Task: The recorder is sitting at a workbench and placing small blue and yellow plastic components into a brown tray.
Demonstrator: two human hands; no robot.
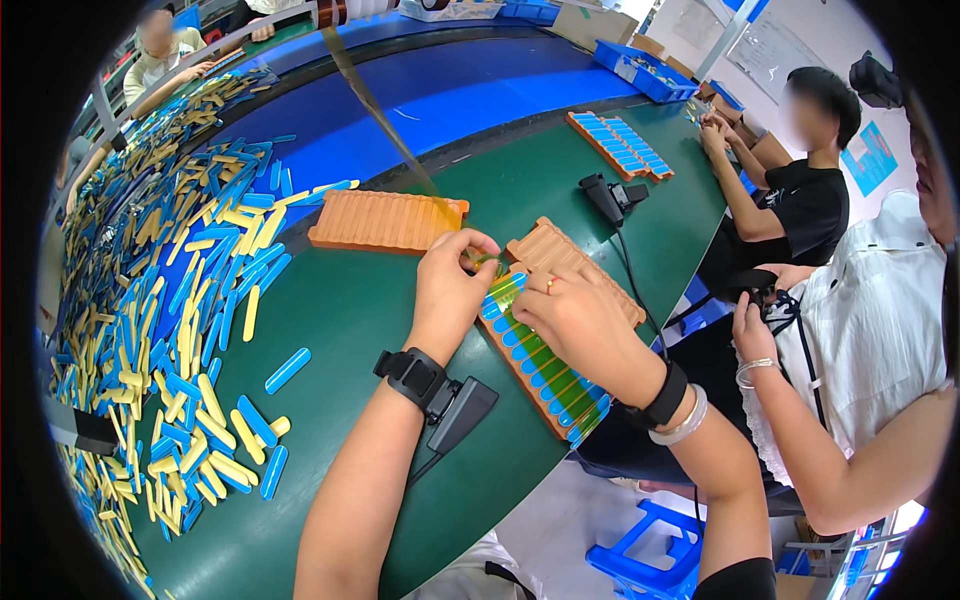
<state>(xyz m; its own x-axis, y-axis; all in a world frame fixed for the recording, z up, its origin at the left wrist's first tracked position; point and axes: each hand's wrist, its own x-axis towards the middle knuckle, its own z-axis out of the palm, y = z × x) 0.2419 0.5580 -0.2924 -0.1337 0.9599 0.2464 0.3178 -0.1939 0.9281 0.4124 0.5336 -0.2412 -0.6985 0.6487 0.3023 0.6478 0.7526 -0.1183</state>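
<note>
My left hand (450, 285) is closed in a pinch, with a bit of yellowish see-through tape (484, 264) at its fingertips. Below it, an orange ribbed tray (526, 383) holds a row of blue round-ended strips. A yellow-green clear film (545, 357) lies across them. My right hand (592, 325) rests over this tray, fingers bent and pressed together, fingertips down at the film; what they grip, if anything, is hidden. Just beyond, a second orange ribbed tray (550, 245) is partly covered by my right hand. Another orange tray (385, 222) lies left of it.
Loose blue and yellow strips (215, 420) are heaped on the left. A brown tape band (375, 110) runs from reels at the top. A black device (612, 200) with a cable, a filled tray (620, 146) and a blue bin (645, 72) stand beyond. Co-workers are at right.
</note>
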